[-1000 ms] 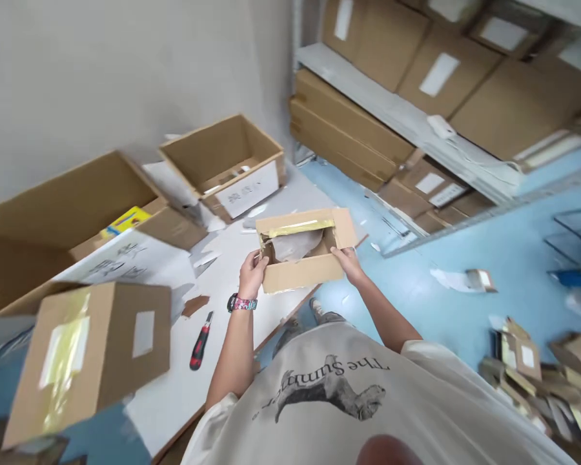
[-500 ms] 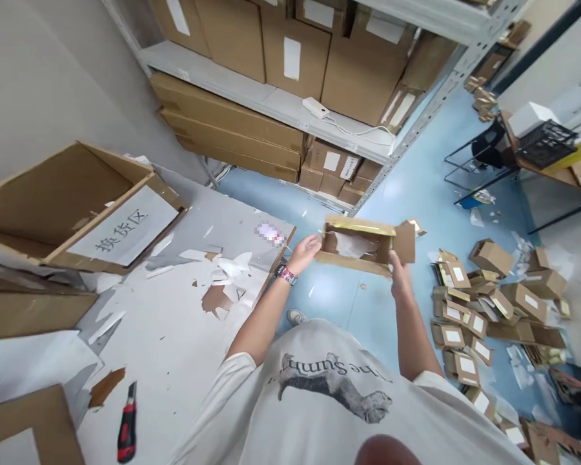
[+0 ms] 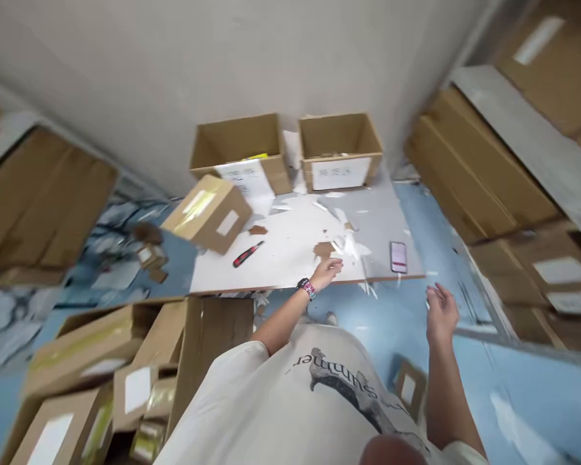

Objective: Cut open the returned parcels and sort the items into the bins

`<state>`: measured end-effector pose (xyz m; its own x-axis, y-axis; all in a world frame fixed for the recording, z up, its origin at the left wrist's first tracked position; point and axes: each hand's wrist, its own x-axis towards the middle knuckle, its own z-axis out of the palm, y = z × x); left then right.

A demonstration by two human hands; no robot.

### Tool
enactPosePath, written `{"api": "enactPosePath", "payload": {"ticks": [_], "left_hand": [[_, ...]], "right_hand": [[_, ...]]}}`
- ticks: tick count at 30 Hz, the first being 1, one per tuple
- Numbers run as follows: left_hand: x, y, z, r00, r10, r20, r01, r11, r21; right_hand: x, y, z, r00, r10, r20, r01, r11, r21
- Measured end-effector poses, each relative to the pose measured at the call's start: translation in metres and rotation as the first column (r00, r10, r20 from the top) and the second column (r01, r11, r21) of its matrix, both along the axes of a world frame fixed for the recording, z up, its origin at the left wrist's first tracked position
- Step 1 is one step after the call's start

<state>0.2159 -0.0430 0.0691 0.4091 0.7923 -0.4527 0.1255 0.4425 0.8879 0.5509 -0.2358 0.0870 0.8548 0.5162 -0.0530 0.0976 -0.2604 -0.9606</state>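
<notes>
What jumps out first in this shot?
Two open cardboard boxes with white labels sit at the far end of the white table, and a taped carton tilts at its left end. Torn paper scraps litter the tabletop, with a red utility knife left of them and a phone to the right. The left hand is open at the table's near edge, the right hand open and empty over the blue floor.
</notes>
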Motion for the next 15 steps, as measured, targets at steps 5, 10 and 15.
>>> {"api": "enactPosePath", "payload": {"ticks": [5, 10, 15], "left_hand": [[-0.167, -0.001, 0.015, 0.837, 0.543, -0.065, -0.539, 0.839, 0.067], [-0.307, -0.033, 0.012, 0.533, 0.837, -0.124, -0.827, 0.546, 0.136], [-0.42, -0.004, 0.001, 0.37, 0.92, -0.127, -0.9, 0.389, 0.194]], "right_hand": [[-0.107, 0.174, 0.027, 0.817, 0.575, -0.053, -0.575, 0.818, 0.016], [-0.256, 0.262, 0.048, 0.499, 0.865, -0.049, -0.864, 0.501, 0.053], [-0.409, 0.33, 0.027, 0.211, 0.972, -0.104, -0.977, 0.213, 0.007]]}}
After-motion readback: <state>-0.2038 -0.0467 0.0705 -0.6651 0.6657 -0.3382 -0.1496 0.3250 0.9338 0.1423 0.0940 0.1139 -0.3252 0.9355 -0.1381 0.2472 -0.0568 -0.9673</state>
